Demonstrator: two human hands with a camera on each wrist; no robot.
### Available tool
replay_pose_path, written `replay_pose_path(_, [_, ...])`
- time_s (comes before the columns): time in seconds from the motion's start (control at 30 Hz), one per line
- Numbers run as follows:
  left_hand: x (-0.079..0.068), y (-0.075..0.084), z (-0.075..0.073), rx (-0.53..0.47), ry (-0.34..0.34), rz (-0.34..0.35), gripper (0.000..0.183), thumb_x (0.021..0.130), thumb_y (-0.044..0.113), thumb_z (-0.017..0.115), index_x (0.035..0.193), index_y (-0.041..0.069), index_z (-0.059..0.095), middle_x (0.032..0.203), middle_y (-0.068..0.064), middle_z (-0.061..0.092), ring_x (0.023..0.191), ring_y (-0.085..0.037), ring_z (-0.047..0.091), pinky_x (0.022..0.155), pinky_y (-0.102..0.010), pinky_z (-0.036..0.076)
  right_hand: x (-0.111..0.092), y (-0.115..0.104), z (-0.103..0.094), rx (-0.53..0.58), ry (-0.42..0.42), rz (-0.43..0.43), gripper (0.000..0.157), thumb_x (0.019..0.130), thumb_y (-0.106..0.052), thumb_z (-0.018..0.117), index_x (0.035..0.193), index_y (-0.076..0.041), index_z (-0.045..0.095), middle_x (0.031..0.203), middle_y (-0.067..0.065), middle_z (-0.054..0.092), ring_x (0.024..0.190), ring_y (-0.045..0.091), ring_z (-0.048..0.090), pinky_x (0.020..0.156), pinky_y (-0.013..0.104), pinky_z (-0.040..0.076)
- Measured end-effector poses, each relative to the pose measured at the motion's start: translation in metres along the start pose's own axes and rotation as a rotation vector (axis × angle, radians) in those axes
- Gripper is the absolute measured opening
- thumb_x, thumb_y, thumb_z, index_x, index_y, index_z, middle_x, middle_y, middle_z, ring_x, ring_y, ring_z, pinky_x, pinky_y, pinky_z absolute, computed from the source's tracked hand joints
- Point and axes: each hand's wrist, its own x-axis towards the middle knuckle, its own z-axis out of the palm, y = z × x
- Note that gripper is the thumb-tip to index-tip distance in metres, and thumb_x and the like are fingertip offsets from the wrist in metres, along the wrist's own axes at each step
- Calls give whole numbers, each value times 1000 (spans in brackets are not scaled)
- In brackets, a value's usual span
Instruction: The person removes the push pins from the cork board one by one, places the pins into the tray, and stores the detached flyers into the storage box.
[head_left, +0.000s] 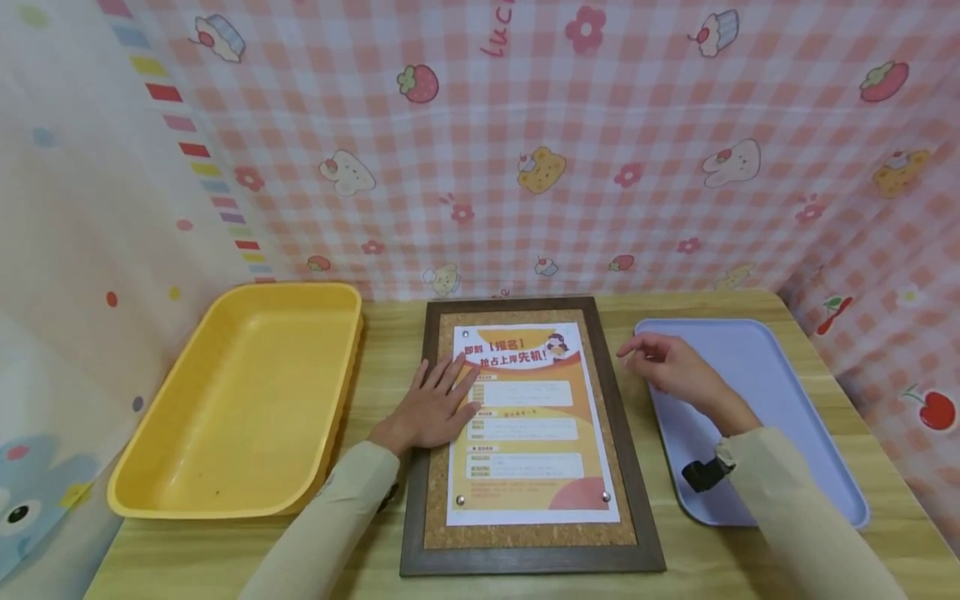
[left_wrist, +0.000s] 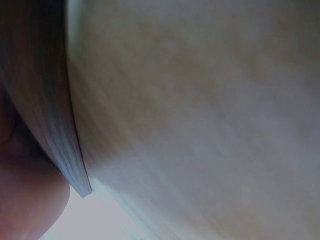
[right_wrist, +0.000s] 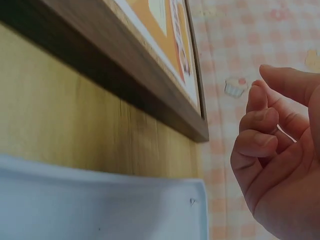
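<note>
A cork board point(head_left: 532, 535) in a dark brown frame lies on the table, with a printed orange-and-white poster point(head_left: 525, 417) on it. Metal pushpins show at the poster's top left, bottom left and bottom right point(head_left: 606, 497) corners. My left hand point(head_left: 435, 408) rests flat on the board's left side, fingers spread over the poster's edge. My right hand point(head_left: 671, 371) hovers between the board and the lilac tray point(head_left: 731, 358). Its thumb and index tips come close together in the right wrist view, the other fingers curled; whether something tiny sits between them is unclear.
A deep yellow tray point(head_left: 247, 400) stands left of the board. Inside the lilac tray lies a small pin-like thing point(right_wrist: 192, 201). A checked cloth point(head_left: 480, 167) hangs behind the wooden table point(head_left: 375, 533).
</note>
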Motion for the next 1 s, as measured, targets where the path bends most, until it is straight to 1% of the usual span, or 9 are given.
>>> replay_pose_path(0.03, [0,0,0,1,0,-1,63,107,47,26,161,18,9,167,-11,-1,153,-32,-1,120,-57,-2,-2,-1,2,2,-12,-5,21,98,-8,57,113,5,63,75,5,53,50,9,39,47,26,36])
replay_pose_path(0.2, [0,-2,1,14,-10,-5,63,107,47,24,161,18,7,167,-10,-1,153,-32,-1,120,-57,-1,-9,-6,11,7,-64,-43,18,96,-8,61,109,4,65,91,13,64,65,11,49,56,25,43])
replay_pose_path(0.27, [0,-2,1,16,-10,-3,63,107,47,24,161,18,7,167,-10,-2,153,-32,-2,120,-58,-1,-12,-7,15,1,-79,-49,17,96,-10,63,107,2,66,94,15,66,71,12,52,59,25,44])
replay_pose_path(0.33, [1,-1,1,13,-7,-1,63,107,47,24,161,18,7,167,-10,-1,153,-32,-1,120,-58,-1,-15,-10,18,-10,-94,-48,17,95,-12,65,106,1,67,91,15,65,72,13,53,59,25,44])
replay_pose_path(0.47, [2,-1,0,14,-2,-2,63,107,47,25,161,19,8,167,-10,0,153,-32,0,120,-58,-1,-20,-13,24,-34,-126,-55,16,93,-11,67,105,0,66,85,16,62,64,12,49,53,26,42])
replay_pose_path(0.6, [3,-1,0,-3,2,-2,63,107,46,26,161,18,10,167,-11,1,153,-32,0,120,-58,-2,-23,-15,30,-35,-150,-70,16,93,-10,68,104,2,66,87,20,63,65,12,51,55,25,44])
replay_pose_path(0.7, [3,-1,2,-24,12,6,63,107,44,28,161,16,12,167,-12,2,153,-33,0,119,-58,-3,-26,-14,33,-35,-170,-73,16,93,-11,69,104,1,66,87,17,64,72,13,54,62,25,47])
replay_pose_path(0.83, [4,-3,5,-32,17,11,64,107,44,28,161,16,11,167,-12,0,153,-33,-2,119,-57,-6,-28,-11,37,-41,-207,-89,14,93,-9,69,103,0,67,86,12,65,74,13,55,62,25,47])
replay_pose_path(1.0, [3,-3,5,-27,20,8,63,107,44,28,161,16,11,167,-12,0,153,-33,-2,119,-57,-5,-29,-6,42,-37,-249,-122,12,92,-7,69,102,0,68,86,13,66,74,13,58,63,24,48])
